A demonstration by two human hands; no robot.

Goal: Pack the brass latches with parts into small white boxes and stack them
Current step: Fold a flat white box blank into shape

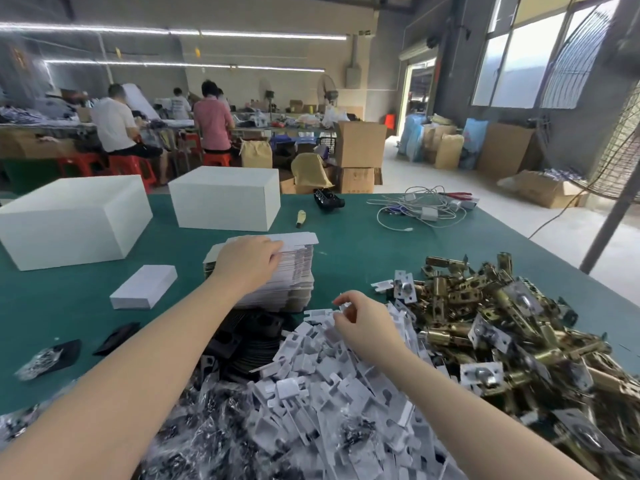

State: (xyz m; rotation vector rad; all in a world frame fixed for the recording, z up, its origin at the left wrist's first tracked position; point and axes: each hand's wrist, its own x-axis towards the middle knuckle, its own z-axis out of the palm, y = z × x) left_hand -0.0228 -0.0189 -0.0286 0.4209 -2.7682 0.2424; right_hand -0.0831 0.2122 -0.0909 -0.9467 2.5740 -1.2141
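Observation:
My left hand (247,259) lies on top of a stack of flat unfolded white box blanks (287,271), fingertips curled over its top sheet. My right hand (363,322) pinches a small white card insert (343,306) just above a heap of white inserts (332,375). Brass latches (502,323) are piled at the right. One packed small white box (143,286) lies on the green table (363,251), left of the blanks. Clear bags of screws (214,427) lie in the foreground.
Two large blocks of stacked white boxes (69,223) (225,200) stand at the back left. Black plates (249,341) lie under my arms. White cables and chargers (422,209), a black device (327,200) and a small tool (300,218) are farther back. People work at benches behind.

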